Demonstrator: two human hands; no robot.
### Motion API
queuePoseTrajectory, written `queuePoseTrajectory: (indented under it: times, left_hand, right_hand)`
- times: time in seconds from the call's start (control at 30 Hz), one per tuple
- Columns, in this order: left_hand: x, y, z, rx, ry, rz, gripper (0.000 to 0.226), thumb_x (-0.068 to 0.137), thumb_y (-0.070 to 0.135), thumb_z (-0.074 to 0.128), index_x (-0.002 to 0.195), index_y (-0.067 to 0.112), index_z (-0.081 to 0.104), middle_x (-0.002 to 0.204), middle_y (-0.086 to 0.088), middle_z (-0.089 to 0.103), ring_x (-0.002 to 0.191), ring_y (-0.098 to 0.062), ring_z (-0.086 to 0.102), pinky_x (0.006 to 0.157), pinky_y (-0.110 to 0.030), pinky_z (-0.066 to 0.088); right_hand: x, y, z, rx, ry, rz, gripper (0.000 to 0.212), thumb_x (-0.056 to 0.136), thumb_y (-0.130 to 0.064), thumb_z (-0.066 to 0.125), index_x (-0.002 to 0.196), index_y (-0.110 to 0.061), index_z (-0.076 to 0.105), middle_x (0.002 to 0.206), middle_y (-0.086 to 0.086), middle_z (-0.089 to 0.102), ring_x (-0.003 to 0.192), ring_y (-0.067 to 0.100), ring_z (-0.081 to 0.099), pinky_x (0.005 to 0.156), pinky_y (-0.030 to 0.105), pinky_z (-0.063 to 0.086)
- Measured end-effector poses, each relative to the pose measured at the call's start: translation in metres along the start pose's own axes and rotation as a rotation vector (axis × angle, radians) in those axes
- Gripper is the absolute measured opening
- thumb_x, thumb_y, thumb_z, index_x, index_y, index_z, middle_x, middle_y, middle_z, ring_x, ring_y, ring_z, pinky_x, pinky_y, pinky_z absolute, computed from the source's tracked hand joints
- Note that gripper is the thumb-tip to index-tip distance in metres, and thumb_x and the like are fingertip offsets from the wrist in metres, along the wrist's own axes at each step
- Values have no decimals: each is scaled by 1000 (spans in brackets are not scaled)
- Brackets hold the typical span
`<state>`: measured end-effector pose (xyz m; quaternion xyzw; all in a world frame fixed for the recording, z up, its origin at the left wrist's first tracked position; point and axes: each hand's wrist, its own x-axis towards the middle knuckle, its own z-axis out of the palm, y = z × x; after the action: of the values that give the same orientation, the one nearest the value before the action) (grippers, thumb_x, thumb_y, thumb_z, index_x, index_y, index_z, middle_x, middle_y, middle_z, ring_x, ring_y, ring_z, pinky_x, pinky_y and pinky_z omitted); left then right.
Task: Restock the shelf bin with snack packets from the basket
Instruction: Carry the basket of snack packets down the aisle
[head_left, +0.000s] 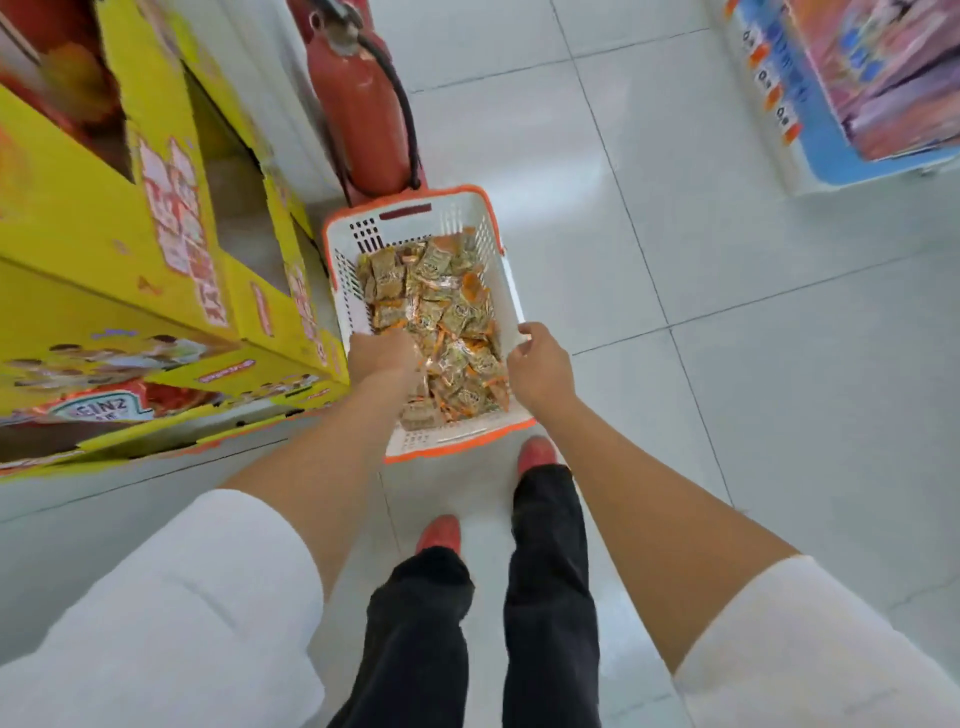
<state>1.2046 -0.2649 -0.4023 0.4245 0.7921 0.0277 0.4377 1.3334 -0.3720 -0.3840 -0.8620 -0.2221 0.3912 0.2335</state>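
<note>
Head view, looking down. White tiled floor (727, 260) of a shop aisle. At the left is a yellow cardboard display (67, 218) with open compartments. Its contents are blurred, so the bin to be restocked cannot be singled out. A red fire extinguisher (358, 109) stands just behind the basket (410, 228), a white, orange-rimmed crate resting on the floor beside the display and in front of the person's feet. The basket holds a loose heap of small orange-and-gold snack packets (441, 312) that covers its bottom.

Right hand (540, 364): thumb and fingers clamped on the basket's right wall near the rim, steadying it.

Left hand (382, 358): lowered into the heap at the near left side, back of the hand to the camera. Its fingers are buried among the packets, so whether they are closed on any cannot be told.

Step in hand, as judged: gathering a handful from the basket, with no packet yet lifted clear. The next move calls for a firm grasp on several slippery packets, a lift over the basket's left wall, and a carry leftward to the display without spilling.
</note>
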Motion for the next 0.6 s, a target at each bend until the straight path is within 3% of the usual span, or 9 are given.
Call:
queuePoseTrajectory:
  times: [0.07, 0.17, 0.27, 0.37, 0.47, 0.6]
  left_hand:
    - [40, 2, 20, 1, 20, -1, 53, 100, 31, 43, 141, -1, 38, 131, -18, 55, 111, -36, 59, 84, -45, 50]
    - [115, -6, 59, 11, 51, 15, 54, 99, 26, 44, 144, -1, 31, 144, -18, 43, 125, -38, 48, 98, -47, 45]
    - [187, -22, 95, 50, 116, 30, 65, 98, 24, 48, 150, -2, 19, 156, -18, 24, 141, -36, 28, 114, -46, 30]
    - [235, -38, 118, 145, 149, -11, 77, 100, 27, 47, 152, -3, -1, 161, -19, 0, 149, -33, 3, 121, -41, 11]
    - [255, -49, 137, 207, 203, -45, 89, 97, 31, 54, 151, -2, -8, 161, -17, -7, 149, -30, -4, 121, -41, 4]
    - [261, -46, 144, 277, 325, -96, 112, 82, 37, 73, 151, -3, -6, 158, -18, 14, 144, -34, 16, 117, -45, 18]
  right_hand:
    - [48, 13, 7, -33, -25, -9, 45, 96, -8, 41, 141, -12, 43, 129, 12, 58, 113, 28, 56, 82, 30, 43]
    - [130, 40, 32, -88, -53, -32, 53, 97, -12, 47, 148, -12, 34, 146, 10, 44, 130, 28, 46, 103, 37, 40]
    - [195, 67, 65, -253, -49, -77, 66, 96, -20, 53, 153, -11, 19, 159, 9, 22, 146, 26, 23, 116, 41, 25]
    - [239, 89, 97, -363, -43, 12, 80, 96, -30, 55, 155, -15, 2, 162, 9, 5, 149, 27, 9, 119, 52, 15]
    - [265, 107, 122, -226, -82, 114, 86, 94, -28, 57, 154, -9, -1, 155, 15, 27, 138, 35, 35, 110, 54, 33]
    - [275, 115, 130, -200, 55, 85, 47, 93, -13, 53, 136, 2, 39, 134, 20, 46, 124, 37, 47, 101, 46, 44]
